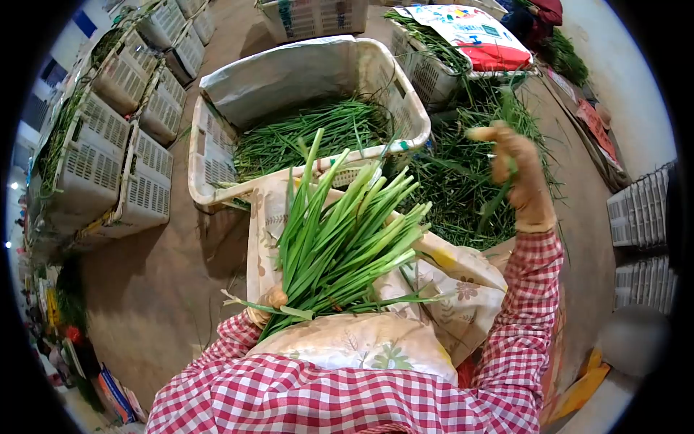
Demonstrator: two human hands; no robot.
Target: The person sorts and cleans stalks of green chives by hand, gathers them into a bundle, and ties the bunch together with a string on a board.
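Note:
A thick bunch of garlic chives [347, 239] lies across my lap, its pale cut ends fanned to the upper right. My left hand [271, 300], in a tan glove, is closed around the bunch's lower left side; the chives hide part of the fingers. My right hand [517, 170], also gloved and a little blurred, is raised at the right over a heap of loose green leaves [470, 173]. Its fingers are apart, one pointing left. Green blades show by the fingers, but I cannot tell whether they touch. A floral apron [369, 343] covers my lap.
In front stands a large white plastic crate [206, 163] with chives [318, 137] inside. Stacked crates [94, 130] line the left. A filled crate at the upper right bears a white and red sack [470, 32]. Another person's dark red sleeve [549, 11] shows beyond it.

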